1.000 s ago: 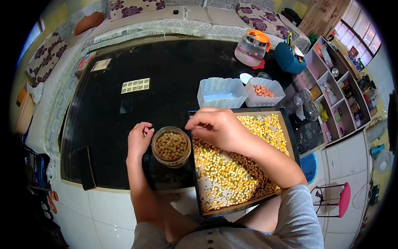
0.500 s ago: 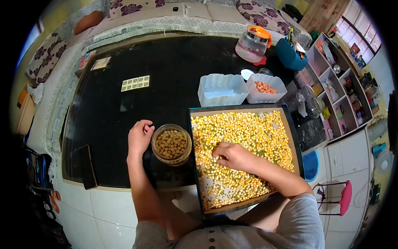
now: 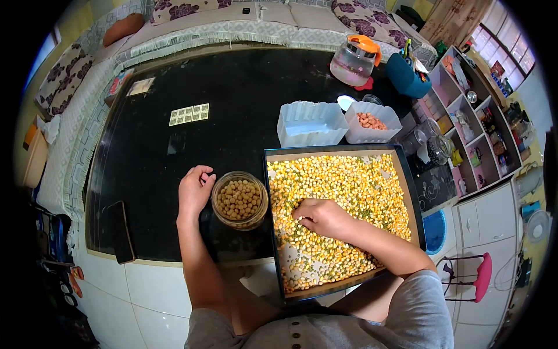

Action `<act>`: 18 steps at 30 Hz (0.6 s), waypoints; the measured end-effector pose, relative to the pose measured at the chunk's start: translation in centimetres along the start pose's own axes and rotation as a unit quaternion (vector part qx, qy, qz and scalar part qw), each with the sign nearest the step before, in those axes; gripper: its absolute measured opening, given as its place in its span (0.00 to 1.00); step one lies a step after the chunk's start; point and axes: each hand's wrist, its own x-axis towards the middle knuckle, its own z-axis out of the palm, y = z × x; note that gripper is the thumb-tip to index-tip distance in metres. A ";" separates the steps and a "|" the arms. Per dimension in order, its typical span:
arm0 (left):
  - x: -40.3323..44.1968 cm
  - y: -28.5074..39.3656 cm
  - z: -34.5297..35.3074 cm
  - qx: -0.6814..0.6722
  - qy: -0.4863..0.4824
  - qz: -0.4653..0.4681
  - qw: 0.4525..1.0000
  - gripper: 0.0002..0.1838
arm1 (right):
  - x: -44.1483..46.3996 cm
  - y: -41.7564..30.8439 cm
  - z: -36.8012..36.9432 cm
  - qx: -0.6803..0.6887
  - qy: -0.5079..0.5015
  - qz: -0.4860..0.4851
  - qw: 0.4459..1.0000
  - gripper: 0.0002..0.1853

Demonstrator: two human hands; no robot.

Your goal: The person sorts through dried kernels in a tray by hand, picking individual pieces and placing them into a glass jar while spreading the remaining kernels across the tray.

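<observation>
A shallow box [image 3: 414, 218] holds yellow corn kernels [image 3: 343, 180] mixed with small green beans. My right hand [image 3: 322, 217] is down in the kernels left of the box's middle, its fingers curled together; whatever they pinch is too small to make out. Just left of the box stands an open glass jar [image 3: 240, 200] of round tan beans. My left hand [image 3: 196, 189] rests on the black table beside the jar, fingers loosely curled with nothing seen in them.
Behind the box sit an empty translucent container [image 3: 312, 125] and another [image 3: 373, 128] with pinkish nuts. A pitcher with an orange lid [image 3: 353, 61] stands farther back. A phone [image 3: 120, 232] lies near the table's left front edge, a sticker sheet [image 3: 189, 114] farther back.
My right hand has moved from beside the jar's rim, over the box's left edge, down into the kernels, then slightly left. My left hand has stayed beside the jar.
</observation>
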 end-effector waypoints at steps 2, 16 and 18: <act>0.1 -0.1 0.0 0.000 -0.004 -0.002 1.000 0.08 | 0.0 0.1 0.3 -0.027 -0.023 0.004 0.999 0.05; 0.0 0.1 0.0 0.010 -0.004 -0.007 1.000 0.08 | 0.1 -0.2 0.6 -0.045 -0.032 0.036 0.998 0.13; 0.0 0.2 -0.1 0.011 -0.002 -0.001 1.000 0.08 | 0.3 -0.2 0.6 -0.049 -0.037 0.041 0.997 0.13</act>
